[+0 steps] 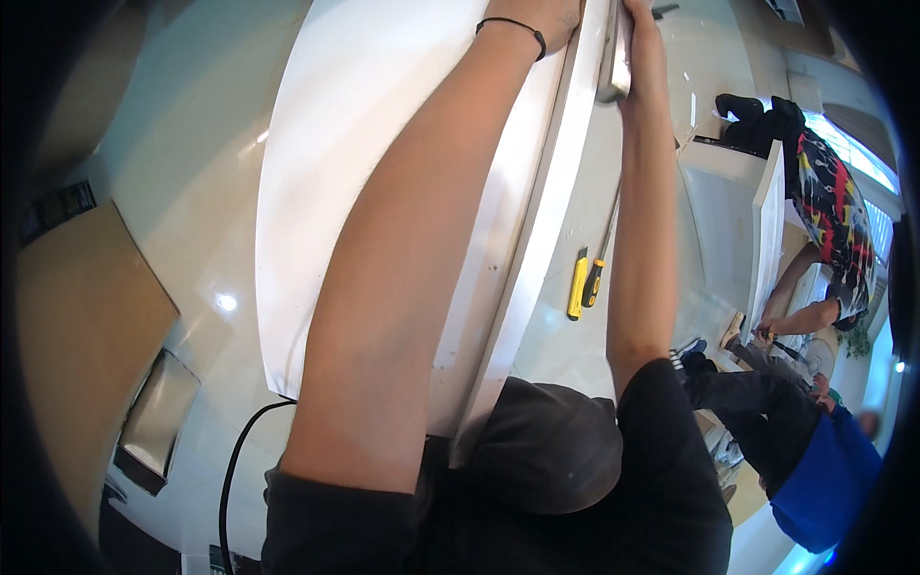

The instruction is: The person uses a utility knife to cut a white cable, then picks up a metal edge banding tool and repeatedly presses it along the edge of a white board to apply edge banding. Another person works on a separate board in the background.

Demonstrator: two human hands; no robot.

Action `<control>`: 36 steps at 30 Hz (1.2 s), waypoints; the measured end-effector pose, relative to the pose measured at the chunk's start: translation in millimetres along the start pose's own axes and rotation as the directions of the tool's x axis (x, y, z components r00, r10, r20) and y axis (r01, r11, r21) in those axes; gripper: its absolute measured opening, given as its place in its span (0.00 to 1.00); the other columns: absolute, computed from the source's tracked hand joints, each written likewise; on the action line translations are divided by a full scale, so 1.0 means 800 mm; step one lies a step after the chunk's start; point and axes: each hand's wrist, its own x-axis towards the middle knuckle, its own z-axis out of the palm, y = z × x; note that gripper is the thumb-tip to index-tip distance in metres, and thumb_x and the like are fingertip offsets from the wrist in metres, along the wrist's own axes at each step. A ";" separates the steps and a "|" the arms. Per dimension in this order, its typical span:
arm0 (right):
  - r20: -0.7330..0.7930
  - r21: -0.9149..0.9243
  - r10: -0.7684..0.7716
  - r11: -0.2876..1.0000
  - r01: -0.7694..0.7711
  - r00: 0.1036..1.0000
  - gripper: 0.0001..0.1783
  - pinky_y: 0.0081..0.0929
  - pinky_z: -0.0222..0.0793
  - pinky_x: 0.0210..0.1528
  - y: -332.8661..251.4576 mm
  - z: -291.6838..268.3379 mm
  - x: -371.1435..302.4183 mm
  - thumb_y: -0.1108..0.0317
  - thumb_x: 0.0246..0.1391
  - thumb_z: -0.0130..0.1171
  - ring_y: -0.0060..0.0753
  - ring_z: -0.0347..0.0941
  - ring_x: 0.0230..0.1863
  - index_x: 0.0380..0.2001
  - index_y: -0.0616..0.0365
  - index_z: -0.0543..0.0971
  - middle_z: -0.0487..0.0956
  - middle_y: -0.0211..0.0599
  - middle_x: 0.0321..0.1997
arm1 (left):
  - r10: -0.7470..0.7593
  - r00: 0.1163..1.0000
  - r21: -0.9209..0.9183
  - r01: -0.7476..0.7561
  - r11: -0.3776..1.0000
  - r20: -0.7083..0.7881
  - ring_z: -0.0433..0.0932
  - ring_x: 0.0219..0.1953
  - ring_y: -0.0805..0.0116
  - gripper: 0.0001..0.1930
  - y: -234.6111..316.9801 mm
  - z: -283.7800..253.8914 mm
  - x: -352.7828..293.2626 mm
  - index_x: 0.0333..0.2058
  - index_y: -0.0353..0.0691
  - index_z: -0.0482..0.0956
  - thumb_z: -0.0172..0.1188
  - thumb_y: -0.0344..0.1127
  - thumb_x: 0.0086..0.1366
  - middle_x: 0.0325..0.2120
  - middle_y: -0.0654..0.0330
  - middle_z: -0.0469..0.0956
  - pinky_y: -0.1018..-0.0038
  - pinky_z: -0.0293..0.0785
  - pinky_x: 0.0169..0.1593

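Observation:
At the top edge, my left hand reaches over a large white panel, a black cord bracelet on its wrist. Its fingers are cut off by the picture's edge, so their pose is hidden. A narrow white board edge runs along the panel's right side, between my forearms. My right hand is on the other side of that edge, closed around a silvery metal piece whose kind I cannot make out. Part of that hand also runs out of the picture.
A yellow utility knife and a yellow-black screwdriver lie on the shiny floor. To the right, a person in a patterned shirt bends by another white panel; someone in blue is nearer. Brown board lies left.

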 end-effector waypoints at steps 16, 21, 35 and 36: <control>-0.241 -0.106 -0.029 0.994 0.003 0.970 0.34 0.27 0.73 0.49 -0.006 0.005 -0.116 0.41 0.63 0.56 0.29 0.79 0.43 0.49 0.68 0.76 0.80 0.38 0.41 | -0.022 0.999 -0.018 0.022 1.000 -0.023 0.68 0.68 0.47 0.28 -0.003 0.002 -0.001 0.66 0.35 0.65 0.50 0.41 0.71 0.59 0.42 0.75 0.52 0.61 0.70; 0.010 0.028 0.072 0.997 -0.072 0.997 0.30 0.24 0.75 0.42 0.002 0.000 -0.032 0.45 0.66 0.53 0.26 0.80 0.40 0.51 0.64 0.79 0.83 0.36 0.42 | -0.015 1.000 -0.036 0.014 0.999 -0.023 0.68 0.67 0.46 0.27 -0.005 0.002 -0.002 0.66 0.36 0.65 0.47 0.43 0.73 0.59 0.41 0.75 0.51 0.61 0.70; -0.136 -0.045 0.120 0.991 -0.128 0.983 0.42 0.32 0.67 0.61 -0.005 0.011 -0.182 0.44 0.63 0.58 0.40 0.72 0.57 0.60 0.72 0.60 0.73 0.53 0.55 | 0.019 1.000 0.088 -0.020 0.996 0.010 0.70 0.66 0.47 0.28 -0.010 0.009 0.000 0.66 0.33 0.64 0.52 0.35 0.69 0.59 0.42 0.76 0.52 0.63 0.69; -0.097 -0.004 0.097 0.995 -0.098 0.991 0.42 0.32 0.67 0.61 -0.008 0.012 -0.183 0.44 0.63 0.59 0.41 0.73 0.57 0.60 0.73 0.60 0.73 0.55 0.55 | 0.028 1.000 0.086 -0.029 0.996 0.009 0.70 0.66 0.47 0.28 -0.011 0.009 0.000 0.66 0.33 0.64 0.53 0.35 0.69 0.59 0.42 0.76 0.53 0.63 0.69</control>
